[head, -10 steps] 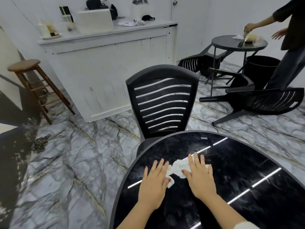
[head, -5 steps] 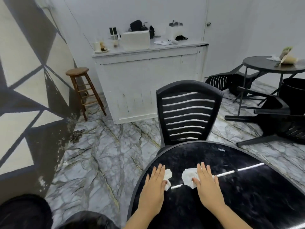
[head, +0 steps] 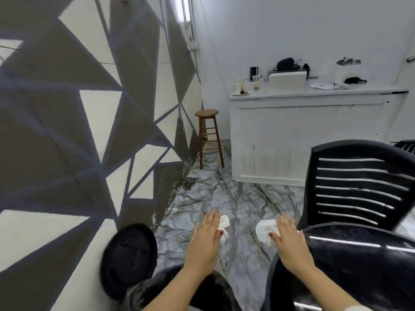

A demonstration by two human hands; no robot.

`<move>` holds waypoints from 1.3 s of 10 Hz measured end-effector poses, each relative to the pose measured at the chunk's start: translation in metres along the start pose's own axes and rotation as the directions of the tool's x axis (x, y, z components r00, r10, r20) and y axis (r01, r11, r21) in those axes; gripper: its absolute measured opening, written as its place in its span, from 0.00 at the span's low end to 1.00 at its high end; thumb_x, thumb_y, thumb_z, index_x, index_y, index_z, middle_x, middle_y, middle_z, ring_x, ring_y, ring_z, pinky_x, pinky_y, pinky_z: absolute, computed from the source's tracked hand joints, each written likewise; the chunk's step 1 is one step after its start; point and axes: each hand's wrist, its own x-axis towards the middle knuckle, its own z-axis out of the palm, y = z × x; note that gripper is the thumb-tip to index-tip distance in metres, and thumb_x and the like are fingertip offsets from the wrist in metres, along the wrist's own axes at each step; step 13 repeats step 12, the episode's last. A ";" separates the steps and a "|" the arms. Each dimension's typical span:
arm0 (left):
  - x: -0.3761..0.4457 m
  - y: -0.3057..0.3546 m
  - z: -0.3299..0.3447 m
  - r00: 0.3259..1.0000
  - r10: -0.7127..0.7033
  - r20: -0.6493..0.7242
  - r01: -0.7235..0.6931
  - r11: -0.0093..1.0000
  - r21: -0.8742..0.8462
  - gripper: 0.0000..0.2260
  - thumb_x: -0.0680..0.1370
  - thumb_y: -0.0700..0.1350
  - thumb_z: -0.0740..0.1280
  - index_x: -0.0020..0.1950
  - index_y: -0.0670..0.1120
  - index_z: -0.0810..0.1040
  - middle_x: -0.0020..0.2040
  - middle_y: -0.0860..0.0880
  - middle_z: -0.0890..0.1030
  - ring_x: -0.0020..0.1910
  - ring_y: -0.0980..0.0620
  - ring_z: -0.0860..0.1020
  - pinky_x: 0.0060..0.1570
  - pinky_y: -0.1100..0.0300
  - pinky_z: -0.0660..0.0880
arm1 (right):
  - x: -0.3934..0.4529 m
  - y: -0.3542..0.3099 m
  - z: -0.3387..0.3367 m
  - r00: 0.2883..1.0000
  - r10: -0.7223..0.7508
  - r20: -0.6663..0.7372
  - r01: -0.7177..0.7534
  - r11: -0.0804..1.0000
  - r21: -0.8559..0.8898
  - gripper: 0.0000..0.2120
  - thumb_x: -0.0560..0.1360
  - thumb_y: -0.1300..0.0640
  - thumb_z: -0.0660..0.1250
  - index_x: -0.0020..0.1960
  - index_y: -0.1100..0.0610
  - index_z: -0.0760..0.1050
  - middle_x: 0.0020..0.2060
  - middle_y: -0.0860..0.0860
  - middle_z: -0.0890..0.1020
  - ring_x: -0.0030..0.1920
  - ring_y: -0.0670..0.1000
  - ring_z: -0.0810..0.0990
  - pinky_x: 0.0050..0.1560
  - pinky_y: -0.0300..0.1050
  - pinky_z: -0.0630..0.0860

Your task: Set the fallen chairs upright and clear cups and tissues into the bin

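My left hand (head: 206,241) holds a small crumpled white tissue (head: 224,222) off the table, above the marble floor. My right hand (head: 289,245) holds a larger white tissue (head: 263,230) at the left edge of the round black table (head: 350,272). Both hands are palm down with fingers stretched over the tissues. A black bin (head: 197,290) with a dark liner sits low under my left forearm, and its round black lid (head: 128,261) leans against the wall. A black slatted chair (head: 357,187) stands upright behind the table.
A patterned grey and white wall (head: 78,131) runs close on the left. A wooden stool (head: 208,138) stands in the corner beside a white counter (head: 314,131) carrying cups and boxes. Part of another black chair (head: 406,145) shows at the right edge.
My view has swung left toward the wall and the bin. Both hands have carried the tissues off the table's centre, the left one out over the floor. The second table and fallen chairs left the view.
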 end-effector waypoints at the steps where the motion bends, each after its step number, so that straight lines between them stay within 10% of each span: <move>1: -0.017 -0.035 -0.030 0.999 -0.033 -0.040 0.034 0.999 0.024 0.22 0.82 0.49 0.48 0.75 0.55 0.47 0.76 0.59 0.47 0.76 0.57 0.45 0.75 0.57 0.42 | -0.002 -0.041 0.025 0.998 -0.049 0.027 0.049 0.998 0.025 0.26 0.81 0.50 0.50 0.76 0.54 0.47 0.77 0.50 0.46 0.77 0.50 0.41 0.76 0.55 0.48; 5: -0.130 -0.205 -0.037 0.957 -0.285 -0.048 0.287 0.958 0.027 0.22 0.82 0.50 0.48 0.76 0.53 0.49 0.72 0.63 0.47 0.75 0.59 0.46 0.73 0.59 0.42 | -0.075 -0.143 0.192 0.960 -0.139 0.244 0.130 0.990 0.055 0.27 0.81 0.50 0.51 0.76 0.53 0.45 0.77 0.50 0.45 0.77 0.51 0.41 0.75 0.53 0.46; 11: -0.174 -0.354 0.233 0.870 -0.475 0.134 0.483 0.875 -0.038 0.20 0.82 0.48 0.50 0.75 0.50 0.55 0.76 0.53 0.59 0.76 0.55 0.52 0.73 0.61 0.47 | -0.087 0.006 0.484 0.823 0.021 0.568 0.062 0.990 -0.127 0.27 0.81 0.51 0.52 0.76 0.52 0.46 0.77 0.50 0.44 0.77 0.52 0.40 0.75 0.57 0.51; 13: -0.167 -0.366 0.243 0.853 -0.486 0.192 0.459 0.872 0.169 0.31 0.77 0.64 0.41 0.76 0.49 0.45 0.78 0.54 0.49 0.76 0.55 0.46 0.74 0.55 0.42 | -0.080 0.009 0.499 0.756 0.103 0.646 0.023 0.983 -0.184 0.38 0.76 0.38 0.55 0.76 0.51 0.38 0.76 0.50 0.34 0.75 0.53 0.34 0.74 0.60 0.46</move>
